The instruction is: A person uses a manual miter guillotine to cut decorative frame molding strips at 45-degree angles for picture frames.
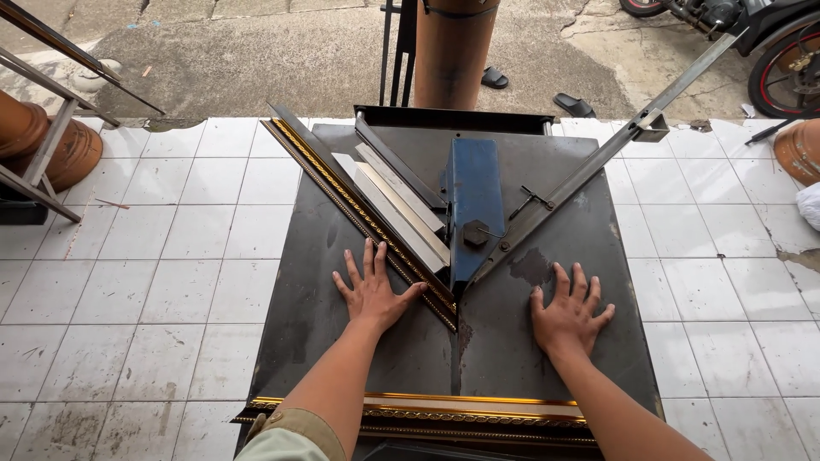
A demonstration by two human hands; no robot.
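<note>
A white tiled floor (184,230) fills the left, right and lower parts of the frame, and bare concrete ground (282,51) runs across the top. At centre, a dark metal table (325,290) of a mitre cutter is seen from above; its left and right edges are flanked by open tile on both sides. A blue cutter housing (474,201) stands at the middle of the table, and two guide fences meet below it in a V: the left fence (393,162) slopes to the upper left, while a long grey guide arm (615,145) runs past the table's edge toward the upper right.

A dark frame moulding with gilt beading (359,213) is laid along the left fence, from the upper left of the table down to the centre, with pale metal strips (401,205) just beside it. A second gilt moulding (444,410) lies across the table's near edge at the bottom of the frame.

The left hand (373,290) is laid flat on the table, fingers spread, with nothing gripped; its thumb and forefinger appear to touch the lower edge of the diagonal moulding, though contact is hard to confirm from this angle. The right hand (571,314) is pressed flat on bare table to the right of the centre line, fingers spread and empty, near a pale worn patch (530,265).

A brown cardboard tube (451,51) stands at the top centre, sandals (574,104) lie beside it, a motorcycle wheel (790,72) is seen at the upper right, and clay pots (60,141) at the upper left.
</note>
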